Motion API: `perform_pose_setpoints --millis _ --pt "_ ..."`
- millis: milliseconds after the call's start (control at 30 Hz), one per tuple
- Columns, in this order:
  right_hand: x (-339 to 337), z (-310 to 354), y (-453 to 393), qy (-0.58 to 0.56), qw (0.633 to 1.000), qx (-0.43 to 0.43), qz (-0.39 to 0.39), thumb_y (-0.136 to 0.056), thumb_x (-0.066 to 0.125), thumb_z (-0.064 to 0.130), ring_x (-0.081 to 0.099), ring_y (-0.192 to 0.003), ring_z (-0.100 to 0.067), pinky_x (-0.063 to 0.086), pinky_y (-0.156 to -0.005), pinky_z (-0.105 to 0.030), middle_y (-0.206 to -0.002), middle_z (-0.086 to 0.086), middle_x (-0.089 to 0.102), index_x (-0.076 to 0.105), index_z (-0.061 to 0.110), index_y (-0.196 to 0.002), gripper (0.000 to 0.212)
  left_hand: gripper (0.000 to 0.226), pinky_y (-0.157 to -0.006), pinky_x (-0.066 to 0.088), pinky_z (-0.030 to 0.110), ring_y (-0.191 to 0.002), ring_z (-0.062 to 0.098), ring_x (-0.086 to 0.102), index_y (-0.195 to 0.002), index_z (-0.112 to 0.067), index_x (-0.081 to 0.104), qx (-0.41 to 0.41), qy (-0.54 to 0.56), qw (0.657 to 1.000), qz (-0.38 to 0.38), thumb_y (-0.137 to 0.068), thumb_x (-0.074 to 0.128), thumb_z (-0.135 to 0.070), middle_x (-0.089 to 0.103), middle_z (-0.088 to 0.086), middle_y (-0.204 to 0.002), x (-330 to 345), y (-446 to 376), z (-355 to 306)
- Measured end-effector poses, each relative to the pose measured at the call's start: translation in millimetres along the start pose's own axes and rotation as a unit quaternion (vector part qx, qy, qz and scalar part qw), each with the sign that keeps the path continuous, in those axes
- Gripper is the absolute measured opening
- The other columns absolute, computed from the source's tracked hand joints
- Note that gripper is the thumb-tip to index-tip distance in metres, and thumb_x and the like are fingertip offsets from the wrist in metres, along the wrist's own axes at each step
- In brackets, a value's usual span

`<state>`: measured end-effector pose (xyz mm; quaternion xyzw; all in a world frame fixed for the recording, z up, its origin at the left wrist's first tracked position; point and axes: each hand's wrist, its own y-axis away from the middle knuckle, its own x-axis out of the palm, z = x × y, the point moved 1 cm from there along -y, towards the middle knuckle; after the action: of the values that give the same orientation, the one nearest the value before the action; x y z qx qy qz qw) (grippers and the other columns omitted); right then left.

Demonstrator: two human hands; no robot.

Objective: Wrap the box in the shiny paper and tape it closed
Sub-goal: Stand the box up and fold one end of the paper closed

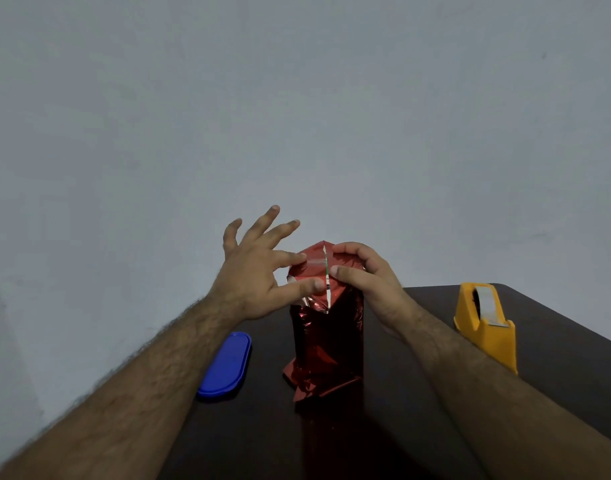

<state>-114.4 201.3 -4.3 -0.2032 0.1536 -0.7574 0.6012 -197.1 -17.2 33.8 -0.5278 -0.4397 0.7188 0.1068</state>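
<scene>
The box [326, 344] stands upright on the dark table [418, 427], covered in shiny red paper that is crumpled at its base. Two top flaps meet along a narrow slit. A strip of clear tape [314, 262] lies across the left flap. My left hand [259, 271] presses its thumb and forefinger tips on that flap and tape, with the other fingers spread in the air. My right hand [366, 285] grips the right flap and the box's upper right side with curled fingers and thumb.
A yellow tape dispenser [487, 327] stands at the right of the table. A blue oval lid [226, 365] lies at the left, close to the table's edge. A pale wall fills the background.
</scene>
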Motion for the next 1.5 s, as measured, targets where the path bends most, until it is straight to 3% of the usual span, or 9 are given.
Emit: perform_pose_setpoints --millis 133,233,400,700,933,1000,1200,1300,1500 --pt "-0.3 -1.5 -1.9 0.001 1.0 -0.007 0.001 -0.079 0.085 0.024 0.073 -0.113 -0.024 0.058 -0.088 -0.029 -0.125 -0.011 0.074 0.072 0.02 -0.124 0.047 0.062 -0.13 0.015 0.048 -0.16 0.002 0.02 -0.13 -0.041 0.075 -0.057 0.156 0.986 -0.029 -0.094 0.046 -0.082 0.05 -0.016 -0.161 -4.3 -16.2 -17.5" --pt "0.0 0.6 -0.6 0.004 1.0 -0.003 0.002 -0.077 0.084 0.023 0.073 -0.109 -0.02 0.058 -0.086 -0.027 -0.124 -0.011 0.073 0.071 0.02 -0.123 0.048 0.036 -0.121 0.028 0.018 -0.158 -0.006 0.019 -0.135 -0.04 0.072 -0.157 0.414 0.893 0.079 -0.105 0.058 -0.056 0.052 -0.02 -0.158 -7.1 -31.4 -33.7" --pt "-1.5 2.9 2.7 0.014 1.0 -0.012 0.023 -0.082 0.081 0.021 0.072 -0.113 -0.022 0.057 -0.09 -0.029 -0.125 -0.009 0.074 0.069 0.018 -0.126 0.046 0.045 -0.132 0.013 0.052 -0.16 -0.004 0.012 -0.117 -0.057 0.076 -0.163 0.309 0.927 0.139 -0.074 0.079 -0.072 0.044 -0.026 -0.162 5.8 -39.5 -22.9" --pt "-5.7 3.4 3.1 0.048 0.998 -0.007 0.039 -0.084 0.082 0.032 0.066 -0.127 -0.026 0.057 -0.101 -0.035 -0.136 -0.009 0.067 0.069 0.032 -0.129 0.047 0.057 -0.132 0.018 0.051 -0.161 0.002 0.014 -0.129 -0.043 0.076 -0.157 0.39 0.891 0.171 -0.078 0.086 -0.063 0.043 -0.018 -0.165 5.8 -28.0 -15.2" --pt "-14.4 0.4 8.1 0.095 0.995 0.013 0.033 -0.076 0.081 0.065 0.056 -0.139 -0.016 0.042 -0.12 -0.045 -0.155 0.003 0.054 0.048 0.051 -0.151 0.083 0.065 -0.125 0.032 0.037 -0.139 -0.014 0.04 -0.132 -0.033 0.076 -0.155 0.375 0.897 0.175 -0.072 0.091 -0.055 0.057 -0.019 -0.152 10.6 -29.9 -16.0" --pt "-21.4 0.3 10.9 0.117 0.993 0.012 -0.002 -0.075 0.073 0.075 0.048 -0.145 -0.016 0.037 -0.123 -0.051 -0.16 0.004 0.045 0.043 0.052 -0.154 0.087 0.074 -0.121 0.04 0.034 -0.12 -0.023 0.051 -0.129 -0.036 0.076 -0.167 0.351 0.907 0.16 -0.063 0.09 -0.067 0.068 -0.025 -0.131 14.3 -30.4 -15.5" --pt "-48.6 3.7 26.8 0.209 0.976 0.02 -0.05 -0.077 0.072 0.074 0.049 -0.14 -0.017 0.046 -0.107 -0.039 -0.158 0.008 0.046 0.048 0.043 -0.153 0.085 0.098 -0.121 0.038 0.046 -0.13 0.01 0.059 -0.126 -0.053 0.071 -0.183 0.241 0.941 0.149 -0.045 0.062 -0.107 0.072 -0.029 -0.118 20.9 -32.4 -8.5" --pt "-73.6 6.4 35.8 0.332 0.934 -0.015 -0.132 -0.089 0.072 0.065 0.059 -0.125 -0.012 0.05 -0.091 -0.027 -0.143 0.011 0.057 0.064 0.032 -0.139 0.061 0.107 -0.122 0.036 0.048 -0.133 0.012 0.057 -0.13 -0.05 0.07 -0.169 0.231 0.944 0.163 -0.041 0.058 -0.11 0.072 -0.03 -0.12 17.5 -32.4 -9.7" --pt "-152.6 17.2 65.8 0.611 0.753 -0.052 -0.241 -0.095 0.061 0.06 0.058 -0.123 -0.032 0.043 -0.106 -0.045 -0.125 -0.006 0.069 0.075 0.019 -0.118 0.049 0.108 -0.118 0.03 0.042 -0.136 0.017 0.051 -0.133 -0.05 0.069 -0.167 0.2 0.948 0.181 -0.042 0.064 -0.108 0.069 -0.025 -0.129 10.7 -30.8 -15.4"
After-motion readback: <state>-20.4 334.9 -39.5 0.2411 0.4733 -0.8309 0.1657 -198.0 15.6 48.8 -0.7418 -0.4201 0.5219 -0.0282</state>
